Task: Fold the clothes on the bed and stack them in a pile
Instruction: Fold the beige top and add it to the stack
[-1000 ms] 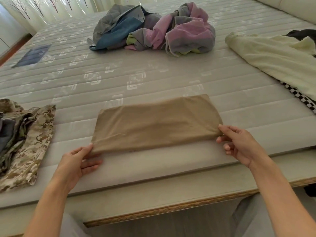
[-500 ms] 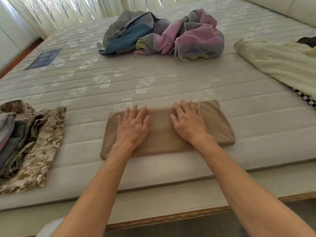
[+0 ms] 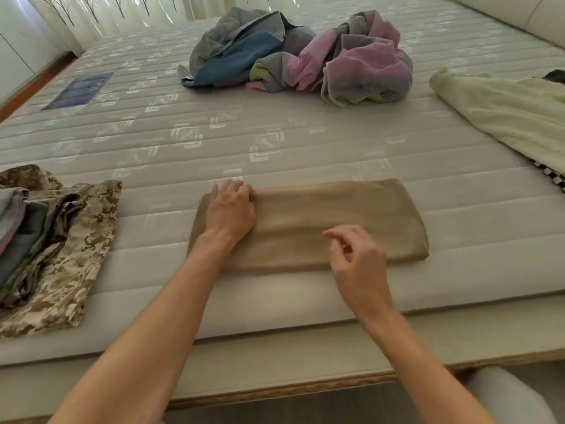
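A tan garment (image 3: 336, 215), folded into a long rectangle, lies flat near the front edge of the mattress (image 3: 275, 139). My left hand (image 3: 230, 209) rests on its left end, fingers curled over the far edge of the cloth. My right hand (image 3: 357, 255) hovers just above the garment's near edge, fingers loosely curled and holding nothing. At the left sits a pile of folded clothes (image 3: 52, 246) with a camouflage piece underneath.
A crumpled heap of blue, grey and pink clothes (image 3: 299, 59) lies at the back of the bed. A pale yellow garment (image 3: 504, 114) and a checkered cloth (image 3: 553, 177) lie at the right. The bed frame's wooden edge (image 3: 275, 390) runs along the front.
Both hands pressed flat on the garment's middle half a second ago. Now my left hand has slid to the left end, and my right hand has lifted off toward the near edge.
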